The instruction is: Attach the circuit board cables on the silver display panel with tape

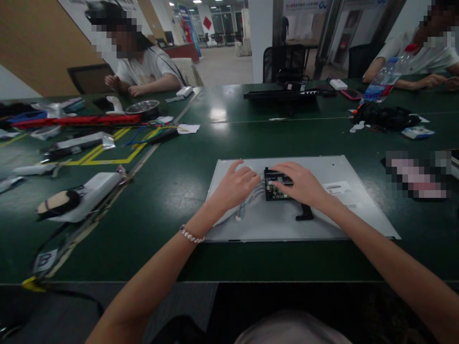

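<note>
A flat grey-white panel (251,227), like the back of a display, lies on the green table in front of me. On it sits a black plastic holder with a green circuit board (275,192). My right hand (303,184) grips this holder from the right, thumb at the board and fingers over its far edge. Thin grey cables (255,192) run from the board's left side toward the panel's left. My left hand (237,187) is closed around them close to the board; its fingertips are partly hidden. A black bracket piece (304,212) shows below my right hand.
Tools, wires and a metal bowl (142,109) lie at the left, with a white-and-black device (84,197) nearer. A dark monitor (281,95) lies at the back. Right stand a water bottle (380,83), a black bundle (385,116) and a phone (416,177). Two people sit across.
</note>
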Tool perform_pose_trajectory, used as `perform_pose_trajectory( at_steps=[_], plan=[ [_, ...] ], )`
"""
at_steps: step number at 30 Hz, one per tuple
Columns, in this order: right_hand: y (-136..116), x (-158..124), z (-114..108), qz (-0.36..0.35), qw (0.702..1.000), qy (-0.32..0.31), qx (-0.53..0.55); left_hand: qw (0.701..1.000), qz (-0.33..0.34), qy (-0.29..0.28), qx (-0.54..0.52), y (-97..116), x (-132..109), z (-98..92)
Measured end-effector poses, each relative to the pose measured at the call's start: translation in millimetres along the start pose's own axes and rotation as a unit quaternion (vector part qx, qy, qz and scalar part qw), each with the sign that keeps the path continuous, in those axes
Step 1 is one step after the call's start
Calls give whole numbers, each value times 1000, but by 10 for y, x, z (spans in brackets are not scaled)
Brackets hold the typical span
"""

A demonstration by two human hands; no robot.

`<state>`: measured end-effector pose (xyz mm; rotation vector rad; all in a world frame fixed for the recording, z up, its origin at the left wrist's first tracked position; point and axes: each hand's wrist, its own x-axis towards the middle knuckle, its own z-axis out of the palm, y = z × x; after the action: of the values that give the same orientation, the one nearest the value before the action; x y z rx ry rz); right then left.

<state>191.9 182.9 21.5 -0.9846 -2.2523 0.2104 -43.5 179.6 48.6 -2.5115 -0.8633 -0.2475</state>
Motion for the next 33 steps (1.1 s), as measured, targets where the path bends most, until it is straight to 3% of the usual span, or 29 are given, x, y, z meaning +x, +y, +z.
perform_pose_trajectory(
  at_steps=[4, 12, 15, 20, 26, 33],
  plan=[
    [-261, 24, 121, -32, 999, -21, -22, 1000, 13, -4, 5, 55, 15, -43],
    [-221, 11, 172, -18, 1000, 13, -6, 1000, 21, -1, -3, 96, 29, -150],
    [-239, -8, 170, -34, 999, 16, -30, 999, -35, 19, -10, 18, 14, -146],
    [-316, -28, 196, -120, 984, -7, -132, 978, -192, 58, -54, -157, -25, -119],
    [-464, -41, 201, -188, 960, -30, -206, 956, -246, -13, -161, -152, -32, -104],
    [-559, -75, 237, -216, 947, -69, -227, 943, -235, -99, -213, -91, -40, -69]
  ],
)
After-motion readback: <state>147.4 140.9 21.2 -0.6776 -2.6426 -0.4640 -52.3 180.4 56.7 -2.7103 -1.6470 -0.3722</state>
